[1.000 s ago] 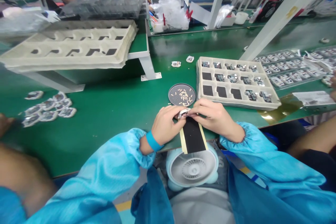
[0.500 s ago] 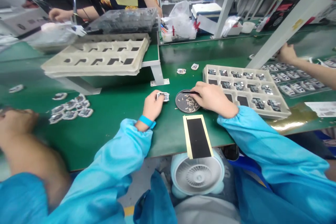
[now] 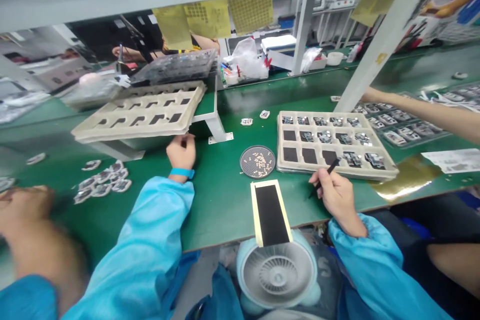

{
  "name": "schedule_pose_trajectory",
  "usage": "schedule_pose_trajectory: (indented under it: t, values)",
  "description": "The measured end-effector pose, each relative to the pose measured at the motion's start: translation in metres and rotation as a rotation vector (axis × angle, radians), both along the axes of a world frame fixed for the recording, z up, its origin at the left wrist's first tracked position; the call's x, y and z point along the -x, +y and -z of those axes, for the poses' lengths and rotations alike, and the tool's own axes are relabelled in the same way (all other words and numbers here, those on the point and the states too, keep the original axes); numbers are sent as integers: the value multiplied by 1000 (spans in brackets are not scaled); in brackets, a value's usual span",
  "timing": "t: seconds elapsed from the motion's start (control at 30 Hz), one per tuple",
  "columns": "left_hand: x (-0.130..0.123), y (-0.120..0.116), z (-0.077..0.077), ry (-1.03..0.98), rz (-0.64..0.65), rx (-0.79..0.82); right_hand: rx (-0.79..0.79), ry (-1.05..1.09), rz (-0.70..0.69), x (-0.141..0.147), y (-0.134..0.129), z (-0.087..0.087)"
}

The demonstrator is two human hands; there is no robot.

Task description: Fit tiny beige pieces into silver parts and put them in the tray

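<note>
My left hand (image 3: 181,152) is at the front edge of the raised cream tray (image 3: 138,132), fingers curled; whatever they hold is hidden. In my right hand (image 3: 335,195) are slim black tweezers (image 3: 333,165), held like a pen just in front of the compartment tray. Between the hands lies a round dark dish (image 3: 247,166) with many tiny tan pieces in it. To its right, a cream compartment tray (image 3: 337,172) holds small circuit boards in many pockets, while several pockets show bare black bottoms. Two small white housings (image 3: 246,121) with electronics lie behind the dish.
A black pad with yellow tape edges (image 3: 272,215) overhangs the table edge above a light-blue fan (image 3: 277,275). Several white housings (image 3: 101,180) are grouped at left, near a co-worker's blurred arm (image 3: 33,215). Another person's arm (image 3: 423,110) reaches over trays at right. A slanted post (image 3: 375,55) stands behind.
My left hand has moved left from beside the dish to the raised tray; the white housing it held no longer shows. My right hand has drawn the tweezers away from the dish, right and nearer.
</note>
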State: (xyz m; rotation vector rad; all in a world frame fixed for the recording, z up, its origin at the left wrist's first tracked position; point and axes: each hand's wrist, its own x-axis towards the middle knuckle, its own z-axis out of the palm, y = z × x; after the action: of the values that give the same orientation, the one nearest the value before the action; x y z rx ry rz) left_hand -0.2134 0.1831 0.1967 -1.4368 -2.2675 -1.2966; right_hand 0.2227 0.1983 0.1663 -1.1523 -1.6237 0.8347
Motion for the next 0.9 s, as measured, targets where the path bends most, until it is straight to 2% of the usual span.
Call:
schedule_pose_trajectory:
  t: [0.03, 0.13, 0.17, 0.2, 0.27, 0.37, 0.43, 0.5, 0.57, 0.67, 0.83, 0.9]
  values:
    - [-15, -3, 3, 80, 86, -4, -4, -2, -26, 1, 0, 1]
    - [-64, 4, 7, 337, 526, 93, -94, -94, -167, 7, 1, -3]
    - [-79, 14, 6, 373, 607, 123, -114, -128, -217, 8, 1, -4]
    - [-91, 29, 5, 378, 634, 129, -121, -151, -255, 9, 2, -6]
    - [-104, 67, 2, 363, 597, 175, -89, -151, -284, 9, 3, -6]
    - [-103, 126, 2, 237, 418, 410, 41, -54, -293, 6, 4, -4]
    - [-95, 152, 4, 192, 373, 482, 129, 24, -305, 5, 4, -2]
    - [-88, 162, 4, 183, 358, 507, 175, 64, -308, 6, 4, -2]
    - [-85, 158, 2, 190, 349, 510, 188, 76, -311, 8, 4, -3]
    - [-91, 136, -6, 211, 358, 469, 183, 85, -309, 8, 5, -3]
    - [-118, 75, -21, 242, 535, 143, 166, 55, -292, 7, 5, 0]
    - [-129, 48, -24, 227, 600, 60, 155, 44, -282, 7, 5, 1]
